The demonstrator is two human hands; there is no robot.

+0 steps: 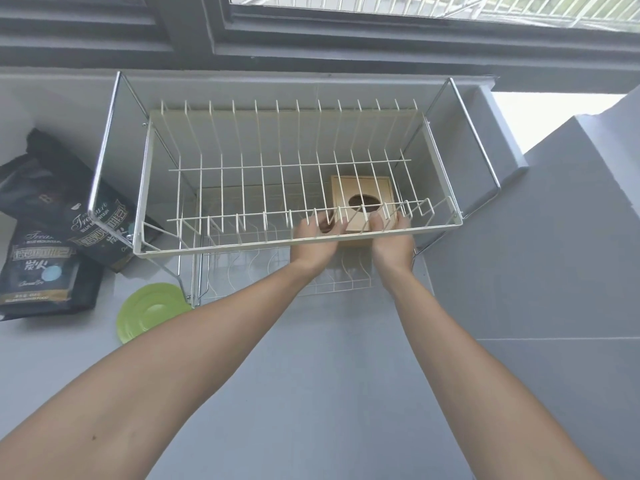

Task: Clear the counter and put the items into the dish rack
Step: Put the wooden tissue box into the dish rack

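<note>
Both arms are extending fwd from the bottom edge toward the dish rack point(298, 237), a 2-tier wire unit w/ chrome side frames standing on the grey counter point(311, 375) against the wall below the window point(346, 36). The left hand point(317, 242) and right hand point(393, 242) are reaching in under the front rim of the upper tier, 1 on each side of a wooden box point(362, 199) w/ a dark oval opening in its top face. The box is sitting in the lower tier, right of centre, seen through the white wires of the upper tier. Left grip: fingers curling around the box's left side, touching it. Right grip: fingers point(375, 221) wrapping the box's right front corner, touching it. Both grips are partly closed on the box; whether its weight is resting on the rack or being carried by the hands cannot be told, since the wires are hiding the underside. The upper tier is holding nothing else. A green plate point(149, 311) is lying flat on the counter just beside the rack's front-left leg, partly covered by the left forearm. 2 black coffee bags point(38, 265) are leaning on the counter left of the rack, 1 overlapping the other, the rear bag touching the rack's left chrome frame.
</note>
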